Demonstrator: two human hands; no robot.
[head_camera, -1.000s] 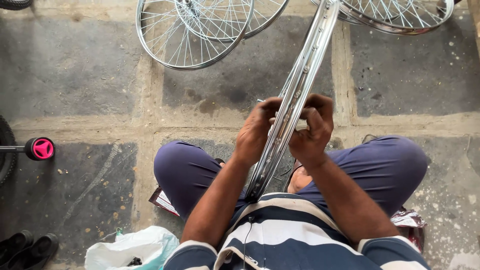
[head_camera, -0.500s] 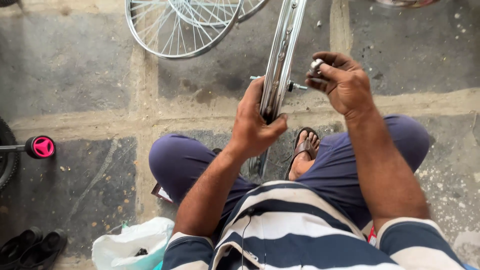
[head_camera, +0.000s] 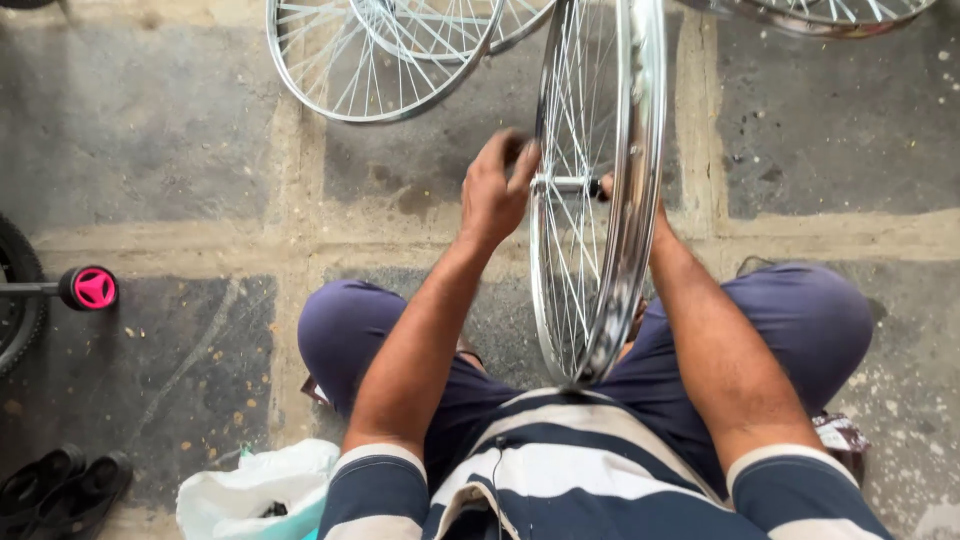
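Observation:
A shiny spoked bicycle wheel (head_camera: 630, 250) stands upright between my knees, seen nearly edge-on, its lower rim near my lap. My left hand (head_camera: 493, 190) is closed on the left end of the wheel's axle (head_camera: 558, 184). My right hand (head_camera: 608, 190) is on the far side of the wheel at the hub, mostly hidden behind the rim and spokes, so its grip is not visible. I sit on the stone floor in dark blue trousers and a striped shirt.
More spoked wheels (head_camera: 370, 60) lie on the stone floor ahead, and another rim (head_camera: 830, 12) at the top right. A black tyre with a pink-capped axle (head_camera: 92, 288) is at the left. Black shoes (head_camera: 60, 490) and a white plastic bag (head_camera: 262, 492) lie at the bottom left.
The wheel has swung from a tilted position to upright. My left hand moved from the rim up to the axle, and my right hand went from open view to behind the wheel.

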